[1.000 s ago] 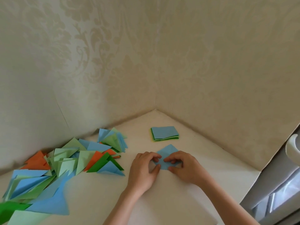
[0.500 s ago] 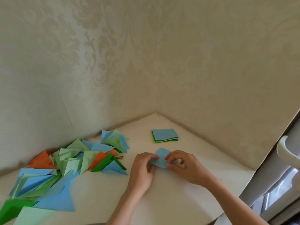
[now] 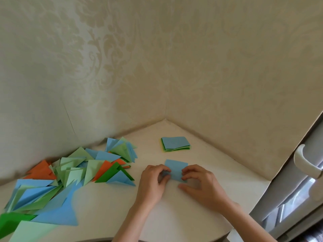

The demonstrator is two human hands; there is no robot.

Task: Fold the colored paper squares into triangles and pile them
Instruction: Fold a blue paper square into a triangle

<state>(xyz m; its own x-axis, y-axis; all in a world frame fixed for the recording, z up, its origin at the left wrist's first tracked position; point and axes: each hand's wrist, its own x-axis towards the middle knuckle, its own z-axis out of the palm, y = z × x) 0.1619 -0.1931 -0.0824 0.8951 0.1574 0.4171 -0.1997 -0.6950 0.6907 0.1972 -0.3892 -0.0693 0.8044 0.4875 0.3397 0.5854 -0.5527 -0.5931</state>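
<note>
A light blue paper square (image 3: 175, 169) lies on the white table (image 3: 174, 215) between my hands. My left hand (image 3: 153, 182) pinches its left edge with curled fingers. My right hand (image 3: 201, 185) pinches its right edge, thumb below. A small stack of unfolded squares (image 3: 175, 143), blue on top with green beneath, sits behind it near the wall corner. A loose pile of folded triangles (image 3: 70, 175) in blue, light green, dark green and orange spreads over the left of the table.
Patterned beige walls meet in a corner right behind the table. A white window frame with a handle (image 3: 304, 163) stands at the right edge. The table's front edge runs below my forearms.
The blue paper has turned from a diamond-like pose to lying squarer between my hands. Both hands have shifted apart to its left and right edges.
</note>
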